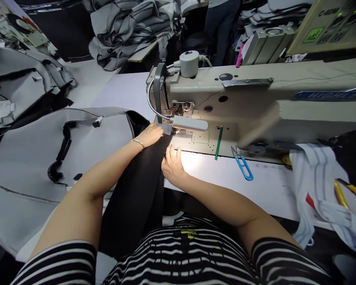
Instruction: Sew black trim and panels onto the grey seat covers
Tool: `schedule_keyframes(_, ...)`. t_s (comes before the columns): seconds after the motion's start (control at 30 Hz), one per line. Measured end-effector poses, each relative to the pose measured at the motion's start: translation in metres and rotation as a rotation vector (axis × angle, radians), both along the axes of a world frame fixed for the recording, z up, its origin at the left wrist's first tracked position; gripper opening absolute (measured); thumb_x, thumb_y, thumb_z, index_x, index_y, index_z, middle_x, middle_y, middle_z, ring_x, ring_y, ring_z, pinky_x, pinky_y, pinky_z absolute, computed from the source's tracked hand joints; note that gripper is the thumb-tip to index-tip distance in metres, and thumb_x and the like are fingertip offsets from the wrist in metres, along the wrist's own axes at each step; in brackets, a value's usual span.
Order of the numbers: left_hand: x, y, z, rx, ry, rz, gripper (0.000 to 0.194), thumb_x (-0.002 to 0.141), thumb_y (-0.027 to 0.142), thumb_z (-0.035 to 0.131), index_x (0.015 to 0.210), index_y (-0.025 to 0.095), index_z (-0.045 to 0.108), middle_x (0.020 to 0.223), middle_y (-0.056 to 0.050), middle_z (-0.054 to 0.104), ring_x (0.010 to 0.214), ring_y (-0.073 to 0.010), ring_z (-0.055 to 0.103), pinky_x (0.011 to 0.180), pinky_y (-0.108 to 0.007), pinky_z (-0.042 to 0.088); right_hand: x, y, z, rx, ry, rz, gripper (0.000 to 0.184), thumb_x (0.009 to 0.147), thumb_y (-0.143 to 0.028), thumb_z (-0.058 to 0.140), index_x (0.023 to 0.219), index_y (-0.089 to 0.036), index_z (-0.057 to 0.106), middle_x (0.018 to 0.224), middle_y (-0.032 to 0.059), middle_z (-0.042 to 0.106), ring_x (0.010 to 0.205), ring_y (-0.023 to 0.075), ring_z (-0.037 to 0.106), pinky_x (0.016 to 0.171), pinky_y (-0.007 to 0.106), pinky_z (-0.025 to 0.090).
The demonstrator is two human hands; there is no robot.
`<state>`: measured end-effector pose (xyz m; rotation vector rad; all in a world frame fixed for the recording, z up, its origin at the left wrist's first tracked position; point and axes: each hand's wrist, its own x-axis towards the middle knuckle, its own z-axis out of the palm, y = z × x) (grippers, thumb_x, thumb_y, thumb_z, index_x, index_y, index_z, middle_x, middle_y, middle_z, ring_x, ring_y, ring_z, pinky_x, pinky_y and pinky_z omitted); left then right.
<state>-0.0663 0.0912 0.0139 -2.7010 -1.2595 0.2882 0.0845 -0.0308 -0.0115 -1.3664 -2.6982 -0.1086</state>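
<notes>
A long strip of black fabric (139, 186) runs from my lap up to the needle area of the sewing machine (207, 95). My left hand (152, 135) is closed on its upper left part, fingers together, right beside the presser foot. A small grey piece (165, 128) shows at those fingertips. At the strip's right edge, just in front of the machine bed, my right hand (172, 164) holds the fabric with curled fingers. The needle tip is hidden behind the machine's lamp (191, 123). Large grey fabric panels (26, 154) with black trim lie left of the strip.
A green pencil (218, 142) and blue thread snips (242, 164) lie right of my hands. Farther right are striped cloth strips (317, 170) and yellow-handled scissors (351, 198). Grey fabric piles (130, 31) stand behind the machine. A person (221, 27) stands at the back.
</notes>
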Motion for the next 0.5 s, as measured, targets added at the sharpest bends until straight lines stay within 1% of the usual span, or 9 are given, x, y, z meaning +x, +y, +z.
schedule_keyframes(0.03,0.001,0.0,-0.001,0.009,0.014,-0.002,0.025,0.091,0.023,0.043,0.082,0.008,0.061,0.083,-0.013,0.062,0.081,-0.0224,0.057,0.085,-0.036,0.036,0.0,-0.001,0.001,0.001,0.022,-0.02,0.037,0.086,-0.013,0.038,0.108,-0.004,0.066,0.133,0.0253,0.047,0.121,0.0397,0.045,0.099,0.063,0.036)
schedule_keyframes(0.1,0.002,0.0,-0.002,0.03,0.041,-0.014,0.026,0.091,0.024,0.043,0.082,0.008,0.062,0.083,-0.013,0.063,0.082,-0.0229,0.058,0.085,-0.036,0.036,0.0,-0.001,0.001,-0.003,0.064,-0.023,0.035,0.085,-0.013,0.04,0.105,-0.006,0.068,0.139,0.0235,0.041,0.126,0.0398,0.04,0.098,0.064,0.036)
schedule_keyframes(0.17,0.002,0.001,-0.003,0.038,0.053,-0.027,0.026,0.091,0.024,0.043,0.082,0.008,0.062,0.082,-0.012,0.063,0.081,-0.0226,0.058,0.085,-0.036,0.037,0.001,0.0,-0.002,-0.018,0.084,0.032,0.033,0.086,-0.013,0.041,0.102,-0.007,0.069,0.145,0.0222,0.033,0.132,0.0394,0.031,0.099,0.066,0.033)
schedule_keyframes(0.23,0.002,0.001,-0.004,0.036,0.045,-0.031,0.025,0.091,0.024,0.044,0.082,0.009,0.063,0.08,-0.011,0.064,0.081,-0.0223,0.059,0.086,-0.035,0.037,0.001,0.003,-0.005,-0.039,0.08,0.106,0.032,0.086,-0.013,0.042,0.099,-0.006,0.07,0.145,0.0226,0.031,0.135,0.0385,0.027,0.1,0.068,0.03)
schedule_keyframes(0.33,0.001,0.002,-0.006,0.022,0.026,-0.024,0.025,0.091,0.024,0.045,0.081,0.009,0.063,0.079,-0.011,0.064,0.08,-0.0224,0.059,0.085,-0.036,0.038,0.003,0.007,-0.012,-0.029,0.085,0.169,0.029,0.086,-0.014,0.046,0.097,-0.003,0.07,0.14,0.0264,0.037,0.131,0.0383,0.034,0.103,0.063,0.03)
schedule_keyframes(0.4,0.0,0.002,-0.007,0.017,0.007,-0.021,0.025,0.091,0.023,0.044,0.081,0.01,0.063,0.08,-0.011,0.065,0.079,-0.0223,0.06,0.086,-0.037,0.038,0.003,0.01,-0.015,0.004,0.102,0.181,0.027,0.084,-0.015,0.049,0.094,-0.002,0.071,0.138,0.0275,0.04,0.128,0.0379,0.039,0.104,0.059,0.031)
schedule_keyframes(0.5,0.001,0.003,-0.008,0.008,-0.023,-0.01,0.025,0.091,0.023,0.045,0.08,0.009,0.063,0.081,-0.012,0.065,0.081,-0.0223,0.06,0.087,-0.037,0.037,0.003,0.013,-0.018,0.02,0.109,0.193,0.025,0.083,-0.014,0.051,0.09,-0.001,0.071,0.135,0.0283,0.043,0.127,0.0373,0.042,0.105,0.057,0.033)
